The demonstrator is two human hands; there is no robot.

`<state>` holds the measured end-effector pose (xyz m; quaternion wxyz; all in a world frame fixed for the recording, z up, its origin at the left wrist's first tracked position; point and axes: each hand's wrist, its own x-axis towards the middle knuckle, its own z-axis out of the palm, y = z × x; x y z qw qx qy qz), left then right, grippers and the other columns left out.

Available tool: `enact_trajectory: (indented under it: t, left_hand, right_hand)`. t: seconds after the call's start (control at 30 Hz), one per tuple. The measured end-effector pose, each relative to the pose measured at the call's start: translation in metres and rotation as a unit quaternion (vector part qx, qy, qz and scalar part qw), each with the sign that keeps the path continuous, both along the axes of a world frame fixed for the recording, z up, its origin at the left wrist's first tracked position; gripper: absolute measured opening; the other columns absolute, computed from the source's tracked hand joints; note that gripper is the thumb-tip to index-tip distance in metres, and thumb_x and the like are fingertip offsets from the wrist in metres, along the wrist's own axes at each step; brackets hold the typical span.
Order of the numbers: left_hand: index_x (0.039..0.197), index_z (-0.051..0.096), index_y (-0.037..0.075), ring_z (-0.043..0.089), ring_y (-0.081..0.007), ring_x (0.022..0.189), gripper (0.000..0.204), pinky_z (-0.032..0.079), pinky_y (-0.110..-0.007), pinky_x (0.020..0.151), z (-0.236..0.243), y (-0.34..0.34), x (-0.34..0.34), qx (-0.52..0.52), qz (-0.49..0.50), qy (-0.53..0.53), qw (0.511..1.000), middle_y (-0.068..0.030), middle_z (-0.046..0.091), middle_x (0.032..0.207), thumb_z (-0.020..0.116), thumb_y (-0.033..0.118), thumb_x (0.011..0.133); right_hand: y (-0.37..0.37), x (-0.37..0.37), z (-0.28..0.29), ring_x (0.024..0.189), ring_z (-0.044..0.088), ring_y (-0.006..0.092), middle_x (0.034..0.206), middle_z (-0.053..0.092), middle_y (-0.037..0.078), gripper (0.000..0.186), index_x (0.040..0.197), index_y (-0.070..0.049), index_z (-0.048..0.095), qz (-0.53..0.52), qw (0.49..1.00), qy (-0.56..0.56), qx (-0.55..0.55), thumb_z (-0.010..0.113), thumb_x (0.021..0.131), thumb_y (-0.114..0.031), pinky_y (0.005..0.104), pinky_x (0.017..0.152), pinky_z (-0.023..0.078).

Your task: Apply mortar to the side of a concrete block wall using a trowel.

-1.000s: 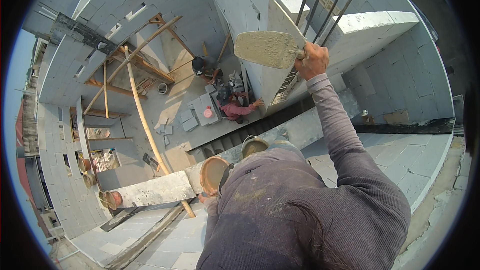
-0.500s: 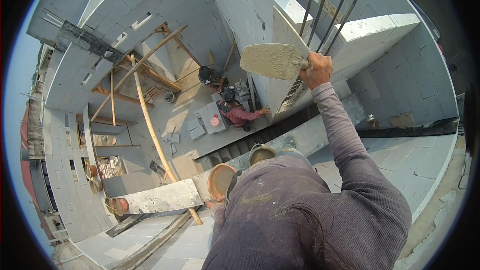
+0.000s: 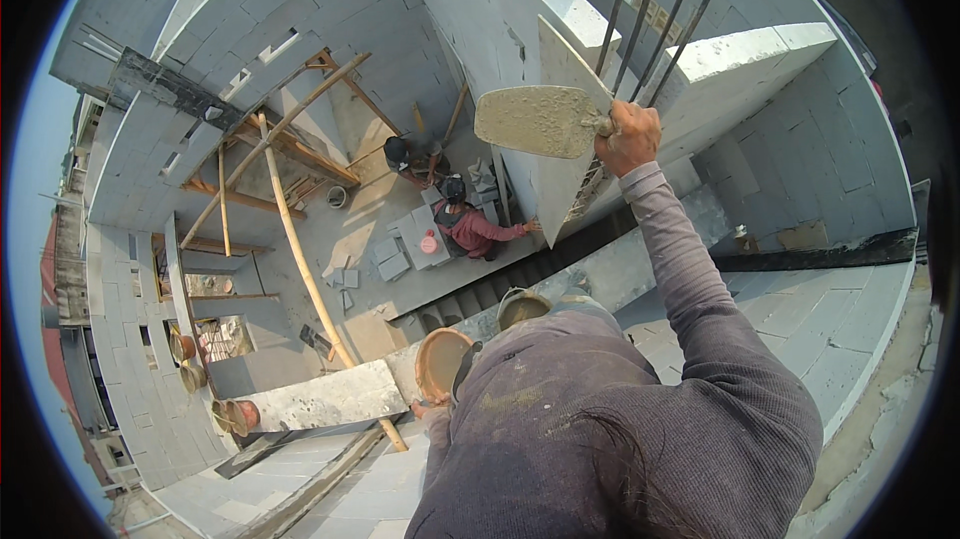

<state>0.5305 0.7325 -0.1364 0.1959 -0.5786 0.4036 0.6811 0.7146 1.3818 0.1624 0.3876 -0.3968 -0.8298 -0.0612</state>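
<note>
My right hand [image 3: 629, 138] is raised, its fingers wrapped round the handle of a trowel [image 3: 538, 122]. The trowel's broad blade, coated with grey mortar, points left in front of a thin pale panel [image 3: 562, 64] at the end of a block wall. Low at my waist, my left hand [image 3: 431, 417] is partly hidden by my body; its fingers curl at the lower rim of an orange-brown bucket [image 3: 440, 364] with grey mortar inside. A dark bucket [image 3: 522, 309] stands just beyond, near my legs.
Bare steel rods [image 3: 668, 24] rise beside the wall. A mortar-stained plank [image 3: 325, 399] runs left, carrying more buckets [image 3: 238, 416]. Wooden poles [image 3: 300, 239] form scaffolding. Far below, two people work near grey blocks [image 3: 415, 236]; one person's hand [image 3: 531, 226] touches the wall's foot. Stairs descend underneath.
The trowel and my right hand have shifted slightly left and down. The view has moved a little. Below, the person farther off has leaned a bit differently; my left hand stays at the bucket.
</note>
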Motion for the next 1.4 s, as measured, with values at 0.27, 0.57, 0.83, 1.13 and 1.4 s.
enact_trajectory:
  t: [0.27,0.57,0.83,1.13,1.4]
  left_hand:
    - [0.092,0.048,0.011,0.035,-0.0196,0.049,0.053,0.037,-0.039,0.054,-0.028,-0.008,-0.002,0.013,-0.001,-0.005,1.000,-0.0034,0.037,0.059,0.054,0.064,0.090]
    - [0.087,0.046,0.011,0.037,-0.0200,0.046,0.055,0.039,-0.041,0.052,-0.026,-0.005,0.001,0.046,-0.007,0.002,0.999,-0.0018,0.037,0.056,0.050,0.066,0.091]
    - [0.083,0.052,0.013,0.037,-0.0202,0.044,0.055,0.039,-0.041,0.050,-0.029,-0.008,0.003,0.069,-0.018,0.003,0.997,-0.0032,0.039,0.050,0.044,0.067,0.090]
    - [0.088,0.052,0.012,0.038,-0.0187,0.045,0.053,0.041,-0.041,0.053,-0.035,-0.011,0.004,0.055,-0.027,0.036,0.997,-0.0023,0.041,0.054,0.048,0.065,0.090]
    - [0.101,0.046,0.012,0.040,-0.0186,0.051,0.060,0.040,-0.039,0.052,-0.009,0.001,0.004,0.054,-0.026,-0.003,0.998,-0.0061,0.047,0.072,0.058,0.068,0.084]
  right_hand:
    - [0.003,-0.002,-0.003,0.072,0.063,0.0301,0.072,0.061,0.007,0.027,0.075,-0.012,0.056,-0.012,1.000,-0.002,0.009,0.081,0.067,-0.019,0.0430,0.071,0.042]
    - [0.003,-0.003,-0.006,0.072,0.063,0.0301,0.074,0.063,0.007,0.026,0.073,-0.011,0.055,-0.005,1.000,0.010,0.002,0.080,0.066,-0.016,0.0428,0.071,0.042]
    - [0.001,-0.004,-0.006,0.074,0.064,0.0305,0.074,0.063,0.008,0.023,0.075,-0.010,0.058,-0.015,1.000,0.013,-0.010,0.078,0.066,-0.015,0.0437,0.072,0.043]
    - [0.003,-0.003,-0.006,0.074,0.064,0.0307,0.074,0.063,0.008,0.024,0.075,-0.010,0.058,-0.020,1.000,0.002,-0.008,0.078,0.064,-0.015,0.0437,0.073,0.043]
    - [0.006,0.002,-0.003,0.075,0.064,0.0275,0.076,0.064,0.004,0.028,0.079,-0.013,0.058,-0.019,1.000,0.011,-0.007,0.082,0.067,-0.021,0.0435,0.074,0.042]
